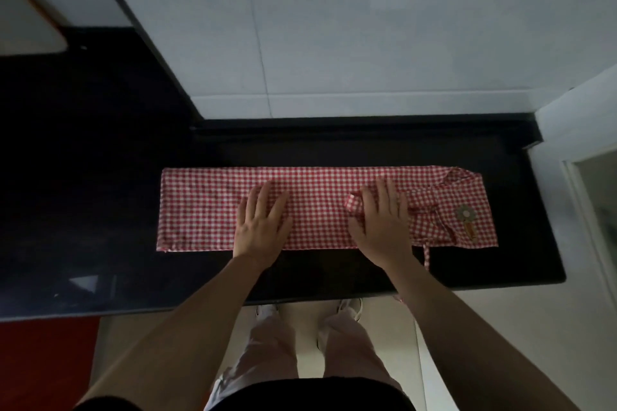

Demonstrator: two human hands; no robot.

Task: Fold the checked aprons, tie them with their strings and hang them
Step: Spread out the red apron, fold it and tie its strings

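A red-and-white checked cotton apron point(207, 207) lies folded into 1 long flat strip on the black polished stone counter point(367, 150), running lengthwise from the counter's left part almost to its right edge and closer to the front edge than to the white tiled wall point(334, 27) behind. The left hand point(262, 222) rests palm-down on the strip's middle, fingers straight and slightly spread. The right hand point(380, 227) lies flat just to its right, fingers straight, pressing the cloth beside a small raised fold. The 2 hands are apart and grasp nothing. Toward the strip's right end the fabric bunches, and a thin checked apron string point(426, 255) trails off the front side onto the counter. A small flower-shaped patch point(465, 213) sits near that end with an orange label point(470, 230) under it; any writing there is too small to read.
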